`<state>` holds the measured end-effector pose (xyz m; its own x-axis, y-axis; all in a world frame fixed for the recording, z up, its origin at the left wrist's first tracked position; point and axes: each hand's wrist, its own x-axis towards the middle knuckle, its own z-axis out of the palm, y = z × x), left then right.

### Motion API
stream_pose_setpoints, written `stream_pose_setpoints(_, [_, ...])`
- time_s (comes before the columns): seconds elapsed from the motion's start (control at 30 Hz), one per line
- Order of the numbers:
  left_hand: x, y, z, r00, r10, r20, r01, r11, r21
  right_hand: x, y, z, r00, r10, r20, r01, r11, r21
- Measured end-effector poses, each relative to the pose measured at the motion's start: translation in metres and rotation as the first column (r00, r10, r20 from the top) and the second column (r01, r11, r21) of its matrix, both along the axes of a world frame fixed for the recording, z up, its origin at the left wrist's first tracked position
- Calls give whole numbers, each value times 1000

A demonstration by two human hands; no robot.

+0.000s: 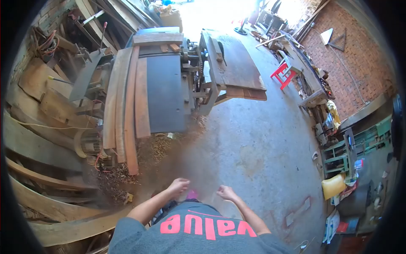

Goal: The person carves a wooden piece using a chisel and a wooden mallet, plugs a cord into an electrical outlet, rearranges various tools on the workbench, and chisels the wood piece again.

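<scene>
- Taking the wearer's stance as the clock's centre and straight ahead as 12, the left hand is out in front toward 11 and the right hand toward 1, well apart from each other.
- Fingers of both hands look bent inward; how tightly they close I cannot tell, and no object shows in either.
- The nearest workpieces, long narrow reddish-brown wooden planks and paler tan wooden planks, lie at 11 o'clock, untouched by either hand.
- Handling such lengths well would, I judge, call for two hands spaced along the board, a level hold and feet set first.
- The footing at 11 needs care: loose brown wood shavings litter the floor under the near plank ends.
- Edges: the planks reach nearer the wearer than the flat dark-grey machine top, so their ends could catch a leg. At 12 to 1, the broad brown wooden tabletop juts out at a corner.
- Room: the smooth grey concrete floor opens from 12 to 2; curved pale timbers crowd 9, and the small red stool stands at 1.
</scene>
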<state>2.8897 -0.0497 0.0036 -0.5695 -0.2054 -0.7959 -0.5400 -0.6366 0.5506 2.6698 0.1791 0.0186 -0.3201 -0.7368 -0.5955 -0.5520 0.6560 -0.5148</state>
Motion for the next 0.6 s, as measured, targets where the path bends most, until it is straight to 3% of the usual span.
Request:
stream_pose_setpoints(0.07, [-69, 9, 37, 989, -128, -75, 121, 989, -84, -53, 23, 2, 994, -110, -21, 109, 993, -44])
stream_pose_setpoints(0.1, [-101, 9, 51, 986, -154, -66, 149, 986, -81, -78, 30, 4, 963, -256, 80, 261, 964, -56])
stream_pose_setpoints(0.17, [-161, 6, 73, 944, -239, -227, 203, 964, -169, -119, 32, 20, 829, -491, 269, 526, 848, -71])
stream_pose_setpoints(0.23, [-223, -10, 87, 917, -276, -286, 248, 960, -132, -162, 23, 53, 686, -618, 385, 706, 693, -146])
stream_pose_setpoints(0.3, [-292, -20, 141, 921, -114, -373, 94, 993, -72, -214, 13, 97, 581, -658, 479, 814, 484, -322])
stream_pose_setpoints(0.33, [-330, -37, 164, 853, -246, -461, 193, 968, -161, -243, 10, 126, 546, -654, 524, 835, 379, -398])
stream_pose_setpoints(0.37, [-372, -40, 198, 869, -85, -488, 73, 996, -43, -268, 5, 166, 523, -628, 576, 835, 241, -495])
stream_pose_setpoints(0.43, [-447, -58, 271, 711, -213, -670, 126, 976, -177, -311, -1, 275, 510, -704, 494, 762, 103, -640])
stream_pose_setpoints(0.5, [-511, -63, 333, 415, -320, -852, 81, 946, -315, -346, 1, 367, 611, -622, 489, 598, -40, -800])
stream_pose_setpoints(0.53, [-541, -62, 374, 343, -158, -926, 179, 979, -101, -364, -1, 405, 688, -549, 474, 484, -139, -864])
stream_pose_setpoints(0.57, [-569, -64, 406, 193, -330, -924, 220, 932, -286, -387, 13, 439, 836, -355, 419, 424, -69, -903])
stream_pose_setpoints(0.6, [-587, -48, 442, 227, -203, -953, 152, 973, -171, -400, 16, 468, 860, -394, 323, 335, -40, -941])
